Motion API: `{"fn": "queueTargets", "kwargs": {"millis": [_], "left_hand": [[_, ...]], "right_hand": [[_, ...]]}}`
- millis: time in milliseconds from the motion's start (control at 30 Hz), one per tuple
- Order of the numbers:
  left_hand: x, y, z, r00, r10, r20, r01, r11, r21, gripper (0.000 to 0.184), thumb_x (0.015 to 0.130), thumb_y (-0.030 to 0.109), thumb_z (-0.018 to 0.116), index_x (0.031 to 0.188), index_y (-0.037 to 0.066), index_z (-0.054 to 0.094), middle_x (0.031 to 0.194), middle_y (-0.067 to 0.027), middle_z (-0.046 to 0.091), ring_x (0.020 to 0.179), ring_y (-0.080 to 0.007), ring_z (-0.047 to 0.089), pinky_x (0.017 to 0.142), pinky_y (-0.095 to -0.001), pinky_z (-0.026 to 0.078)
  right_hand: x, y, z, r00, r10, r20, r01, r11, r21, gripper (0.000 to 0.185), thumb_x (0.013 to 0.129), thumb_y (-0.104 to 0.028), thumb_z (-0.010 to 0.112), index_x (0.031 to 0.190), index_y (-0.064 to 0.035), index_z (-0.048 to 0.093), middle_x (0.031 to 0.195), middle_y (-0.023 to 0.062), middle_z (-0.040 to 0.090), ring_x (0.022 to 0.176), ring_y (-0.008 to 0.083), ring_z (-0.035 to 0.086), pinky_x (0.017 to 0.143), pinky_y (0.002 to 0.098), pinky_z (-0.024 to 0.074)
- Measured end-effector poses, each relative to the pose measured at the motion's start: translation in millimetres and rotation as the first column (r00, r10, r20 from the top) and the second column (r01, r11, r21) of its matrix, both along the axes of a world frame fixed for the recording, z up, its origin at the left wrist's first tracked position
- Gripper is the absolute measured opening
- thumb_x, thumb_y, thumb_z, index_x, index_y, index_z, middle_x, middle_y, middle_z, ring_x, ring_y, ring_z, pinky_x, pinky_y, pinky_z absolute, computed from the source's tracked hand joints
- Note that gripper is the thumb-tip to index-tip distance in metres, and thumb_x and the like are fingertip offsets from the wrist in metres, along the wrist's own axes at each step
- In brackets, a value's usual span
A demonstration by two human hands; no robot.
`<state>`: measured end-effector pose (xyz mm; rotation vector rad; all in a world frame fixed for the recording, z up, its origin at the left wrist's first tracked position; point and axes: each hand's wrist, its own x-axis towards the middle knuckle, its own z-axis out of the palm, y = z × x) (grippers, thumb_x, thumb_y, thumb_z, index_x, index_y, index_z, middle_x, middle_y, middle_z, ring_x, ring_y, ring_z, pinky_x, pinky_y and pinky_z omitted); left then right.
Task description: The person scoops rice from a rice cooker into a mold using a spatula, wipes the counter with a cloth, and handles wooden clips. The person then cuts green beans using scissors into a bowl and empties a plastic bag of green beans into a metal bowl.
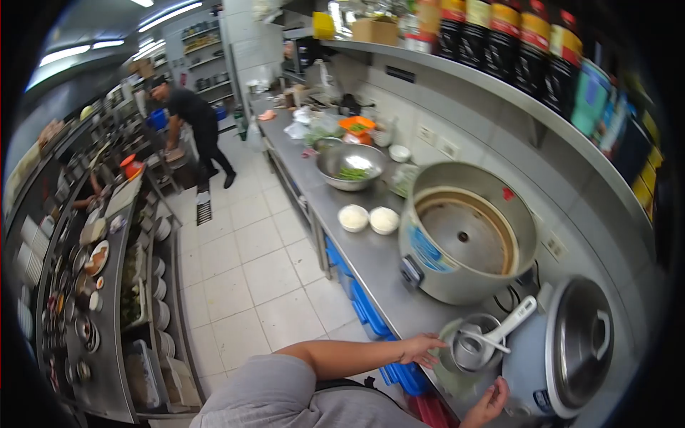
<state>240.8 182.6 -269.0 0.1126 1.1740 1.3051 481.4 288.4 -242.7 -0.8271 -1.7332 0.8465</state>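
My left hand (421, 349) reaches over the counter edge with its fingers apart, just left of a metal bowl (469, 348) that holds a white ladle (515, 319). Nothing shows in its grasp. My right hand (489, 404) is lower, in front of the closed rice cooker (581, 342), its fingers loosely curled and apart, with nothing visible in it. A greenish tray or board (457, 385) lies under the metal bowl. Behind these stands a large open cooker (464, 235) with an empty-looking pot. Two white bowls of rice (369, 220) sit to its left.
Farther along the steel counter (335, 235) are a large steel bowl with greens (351, 167) and an orange container (357, 125). Sauce bottles (517, 43) line the wall shelf above. A person in dark clothes (194, 114) bends at the far left aisle. Blue bins (367, 310) sit below.
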Motion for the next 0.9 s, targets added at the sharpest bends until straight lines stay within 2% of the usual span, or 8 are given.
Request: {"fn": "queueTargets", "kwargs": {"millis": [133, 267, 400, 533, 600, 667, 767, 900], "left_hand": [[-137.8, -171.0, 126.3, 0.747, 0.574, -0.334, -0.389, 0.785, 0.482, 0.057, 0.091, 0.014, 0.053, 0.143, 0.010, 0.028, 0.109, -0.0120, 0.057, 0.088, -0.0208, 0.062, 0.080, -0.0404, 0.053], [-198.4, -393.3, 324.7, -0.186, 0.947, -0.263, -0.215, 0.222, 0.951, 0.039, 0.099, 0.026, 0.044, 0.135, 0.010, 0.041, 0.077, -0.0042, 0.053, 0.055, -0.0103, 0.052, 0.052, -0.0261, 0.049], [-283.3, -537.2, 384.9, 0.267, 0.948, -0.172, -0.318, 0.255, 0.913, 0.043, 0.096, 0.018, 0.044, 0.137, 0.009, 0.032, 0.073, -0.0044, 0.053, 0.051, -0.0136, 0.051, 0.051, -0.0284, 0.048], [-300.3, -535.3, 258.0, 0.027, 0.568, -0.823, -0.586, 0.676, 0.447, 0.037, 0.094, 0.026, 0.049, 0.125, 0.006, 0.045, 0.084, -0.0090, 0.063, 0.063, -0.0172, 0.059, 0.058, -0.0345, 0.053], [-255.4, -513.8, 167.7, 0.434, 0.458, -0.776, -0.641, 0.762, 0.092, 0.050, 0.090, 0.016, 0.054, 0.136, 0.007, 0.039, 0.083, -0.0096, 0.064, 0.059, -0.0170, 0.062, 0.057, -0.0344, 0.055], [-215.7, -510.3, 60.7, 0.619, 0.533, -0.577, -0.685, 0.726, -0.064, 0.058, 0.084, 0.009, 0.057, 0.139, 0.009, 0.039, 0.085, -0.0096, 0.065, 0.055, -0.0173, 0.063, 0.050, -0.0300, 0.052], [-155.9, -505.9, -58.6, 0.505, 0.586, -0.633, -0.831, 0.528, -0.175, 0.053, 0.084, 0.012, 0.058, 0.135, 0.009, 0.045, 0.083, -0.0089, 0.065, 0.060, -0.0173, 0.064, 0.052, -0.0302, 0.051], [-142.3, -513.7, -79.8, 0.407, 0.727, -0.554, -0.913, 0.332, -0.236, 0.049, 0.082, 0.015, 0.059, 0.130, 0.007, 0.051, 0.083, -0.0098, 0.066, 0.063, -0.0165, 0.065, 0.062, -0.0318, 0.052]], "right_hand": [[-85.6, -32.5, -0.3, 0.965, 0.263, -0.014, -0.262, 0.964, 0.042, 0.024, 0.088, 0.002, 0.053, 0.111, 0.0009, 0.059, 0.114, 0.0094, 0.057, 0.101, 0.0177, 0.055, 0.086, 0.0290, 0.0455], [-178.7, -93.1, 11.3, 0.892, 0.451, -0.034, -0.452, 0.885, -0.114, 0.023, 0.085, 0.004, 0.053, 0.107, 0.0004, 0.060, 0.109, 0.0080, 0.058, 0.095, 0.0157, 0.056, 0.082, 0.0267, 0.0466], [-267.5, -169.0, 29.3, 0.773, 0.633, -0.027, -0.631, 0.765, -0.131, 0.024, 0.079, 0.008, 0.053, 0.101, 0.0005, 0.062, 0.105, 0.0093, 0.059, 0.090, 0.0173, 0.059, 0.073, 0.0278, 0.0482], [-334.4, -242.7, 25.9, 0.600, 0.798, 0.059, -0.792, 0.603, -0.101, 0.025, 0.079, 0.008, 0.053, 0.101, 0.0017, 0.062, 0.105, 0.0108, 0.060, 0.088, 0.0183, 0.059, 0.073, 0.0283, 0.0488], [-356.3, -278.4, 24.6, 0.479, 0.873, 0.098, -0.872, 0.485, -0.065, 0.026, 0.079, 0.008, 0.053, 0.102, 0.0016, 0.062, 0.105, 0.0123, 0.060, 0.087, 0.0192, 0.059, 0.073, 0.0289, 0.0493], [-375.3, -307.7, 21.1, 0.342, 0.926, 0.161, -0.932, 0.356, -0.066, 0.027, 0.078, 0.008, 0.053, 0.103, 0.0017, 0.062, 0.105, 0.0135, 0.060, 0.087, 0.0196, 0.059, 0.073, 0.0296, 0.0498], [-409.1, -325.9, 6.1, 0.168, 0.961, 0.220, -0.978, 0.190, -0.082, 0.026, 0.078, 0.006, 0.055, 0.102, 0.0027, 0.063, 0.101, 0.0137, 0.061, 0.079, 0.0192, 0.061, 0.068, 0.0284, 0.0507], [-470.4, -323.6, -47.5, 0.042, 0.972, 0.231, -0.948, 0.112, -0.297, 0.025, 0.078, 0.004, 0.059, 0.102, 0.0026, 0.064, 0.099, 0.0119, 0.062, 0.072, 0.0159, 0.061, 0.065, 0.0256, 0.0512]]}}
